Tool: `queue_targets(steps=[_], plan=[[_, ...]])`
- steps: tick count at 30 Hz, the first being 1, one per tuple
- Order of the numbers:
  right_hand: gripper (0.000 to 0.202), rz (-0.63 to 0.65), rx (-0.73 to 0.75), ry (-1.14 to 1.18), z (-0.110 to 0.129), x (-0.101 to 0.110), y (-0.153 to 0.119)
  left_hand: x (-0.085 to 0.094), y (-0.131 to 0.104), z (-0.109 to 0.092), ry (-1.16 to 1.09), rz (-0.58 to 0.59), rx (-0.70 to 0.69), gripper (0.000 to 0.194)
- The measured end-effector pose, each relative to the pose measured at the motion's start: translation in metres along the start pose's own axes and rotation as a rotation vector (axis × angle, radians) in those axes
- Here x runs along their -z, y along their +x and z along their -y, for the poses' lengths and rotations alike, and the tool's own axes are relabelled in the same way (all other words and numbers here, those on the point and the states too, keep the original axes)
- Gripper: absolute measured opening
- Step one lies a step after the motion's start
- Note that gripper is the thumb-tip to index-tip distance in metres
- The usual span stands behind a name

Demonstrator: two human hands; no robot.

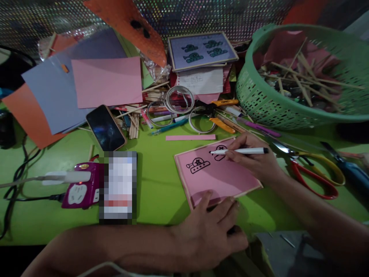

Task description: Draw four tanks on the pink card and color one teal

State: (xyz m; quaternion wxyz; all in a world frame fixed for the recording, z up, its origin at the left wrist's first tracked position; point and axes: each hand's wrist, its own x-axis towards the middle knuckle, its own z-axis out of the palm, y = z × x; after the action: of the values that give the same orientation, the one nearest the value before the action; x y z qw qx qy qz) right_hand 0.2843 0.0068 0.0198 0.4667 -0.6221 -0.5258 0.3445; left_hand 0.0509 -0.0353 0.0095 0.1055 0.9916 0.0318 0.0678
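My right hand [253, 156] grips a white marker [249, 151] with a dark end, its tip at a black outline on a pink card [221, 181]. The card has a thin, pale wooden border along its edges. To the left on it is a finished-looking tank drawing [198, 165] with a star and small circles; the second drawing [220, 152], partly behind my fingers, also has a star. My left hand [215, 227] rests with fingers spread over the card's near edge, holding nothing.
Right: scissors [314, 165], a blue-handled tool [351, 173] and a green basket [248, 88] of sticks. Behind: tape rolls [180, 98], orange-handled pliers [223, 103], pens, a framed blue card [201, 52]. Left: two phones [106, 129], a purple power strip [82, 188], cables, coloured paper [106, 82].
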Motion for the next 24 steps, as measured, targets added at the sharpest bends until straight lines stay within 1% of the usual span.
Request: queue_targets(steps=[2, 8, 13, 19, 24], plan=[[0.023, 0.002, -0.005, 0.02, 0.0003, -0.0004, 0.0, -0.0011, -0.0002, 0.0002, -0.003, 0.004, 0.009, 0.023], [0.023, 0.011, -0.006, 0.032, 0.001, -0.0004, -0.0012, -0.0028, -0.0002, 0.0007, -0.003, -0.057, 0.01, 0.019], [0.021, 0.009, -0.001, 0.03, 0.0001, 0.001, -0.0015, 0.002, 0.0006, 0.0004, 0.001, -0.007, 0.014, 0.017], [0.018, 0.015, 0.007, 0.058, 0.0004, 0.0017, -0.0003, 0.0029, 0.0001, 0.0014, 0.004, -0.005, 0.003, 0.021], [0.019, 0.007, 0.023, 0.027, 0.0007, 0.0016, -0.0005, 0.0024, -0.0002, 0.0013, -0.006, 0.015, 0.009, 0.019]])
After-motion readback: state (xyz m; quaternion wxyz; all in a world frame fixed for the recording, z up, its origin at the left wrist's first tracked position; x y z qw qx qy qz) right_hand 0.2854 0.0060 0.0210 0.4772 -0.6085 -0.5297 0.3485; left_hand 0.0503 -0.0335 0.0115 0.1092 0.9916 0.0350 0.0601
